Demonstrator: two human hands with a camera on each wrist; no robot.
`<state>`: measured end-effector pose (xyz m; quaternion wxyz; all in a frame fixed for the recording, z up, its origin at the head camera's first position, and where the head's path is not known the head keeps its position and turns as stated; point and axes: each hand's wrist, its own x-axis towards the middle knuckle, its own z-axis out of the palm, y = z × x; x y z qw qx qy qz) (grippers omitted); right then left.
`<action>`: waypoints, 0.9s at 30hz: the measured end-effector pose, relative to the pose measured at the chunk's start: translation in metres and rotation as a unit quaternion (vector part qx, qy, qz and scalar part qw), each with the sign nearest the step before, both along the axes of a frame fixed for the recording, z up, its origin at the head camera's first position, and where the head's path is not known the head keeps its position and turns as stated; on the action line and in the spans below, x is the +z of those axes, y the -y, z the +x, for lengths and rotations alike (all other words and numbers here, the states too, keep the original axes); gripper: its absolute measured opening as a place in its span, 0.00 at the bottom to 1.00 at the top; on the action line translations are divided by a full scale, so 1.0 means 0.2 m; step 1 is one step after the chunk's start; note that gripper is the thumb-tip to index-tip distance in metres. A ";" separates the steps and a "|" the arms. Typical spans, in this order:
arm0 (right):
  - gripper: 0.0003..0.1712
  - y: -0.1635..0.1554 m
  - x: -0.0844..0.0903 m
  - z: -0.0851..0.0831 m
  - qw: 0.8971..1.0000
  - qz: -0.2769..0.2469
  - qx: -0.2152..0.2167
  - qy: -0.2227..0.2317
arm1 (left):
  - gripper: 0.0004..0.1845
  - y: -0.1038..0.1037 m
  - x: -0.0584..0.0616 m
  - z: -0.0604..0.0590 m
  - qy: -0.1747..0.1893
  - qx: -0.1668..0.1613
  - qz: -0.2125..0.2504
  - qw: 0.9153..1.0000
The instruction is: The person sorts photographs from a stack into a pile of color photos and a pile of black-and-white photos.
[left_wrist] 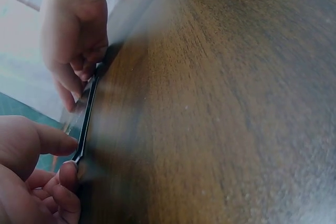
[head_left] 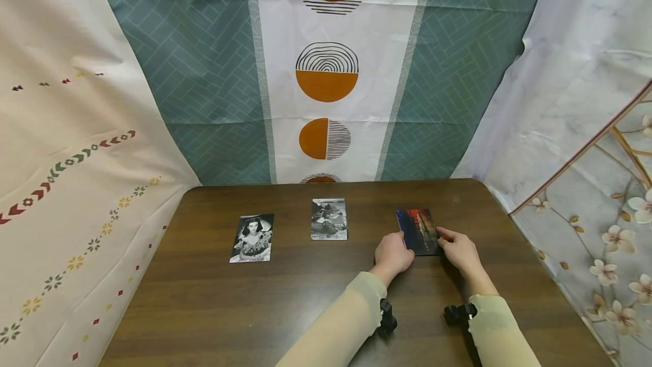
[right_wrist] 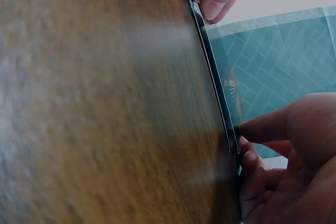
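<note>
We pinch the dark postcard [head_left: 419, 231] at its near corners, left hand [head_left: 393, 255] and right hand [head_left: 459, 249], on the counter [head_left: 204, 299] right side; grip edges evenly, lift flat.

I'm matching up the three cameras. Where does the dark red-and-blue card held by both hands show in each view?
Head: the dark card lies right of centre on the table, between both hands.
Left wrist: edge-on, a thin dark strip at left.
Right wrist: edge-on, a curved strip right of centre.
Shared landmark: the brown wooden table.
</note>
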<state>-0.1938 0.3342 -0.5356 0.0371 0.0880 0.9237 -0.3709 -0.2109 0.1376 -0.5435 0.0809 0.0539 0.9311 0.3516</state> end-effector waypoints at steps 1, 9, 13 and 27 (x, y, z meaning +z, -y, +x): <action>0.29 0.00 0.00 0.00 1.000 0.003 0.001 -0.002 | 0.30 0.00 0.00 0.00 0.001 0.000 0.000 1.000; 0.28 0.01 0.00 0.00 1.000 0.019 0.006 -0.014 | 0.31 0.00 0.00 0.00 0.002 0.001 -0.015 1.000; 0.28 0.00 -0.01 0.00 1.000 0.022 0.005 -0.014 | 0.32 0.00 0.00 0.00 -0.001 -0.001 -0.019 1.000; 0.29 -0.01 0.00 0.00 1.000 0.024 0.007 -0.001 | 0.31 0.02 0.00 0.00 -0.018 -0.014 -0.025 0.999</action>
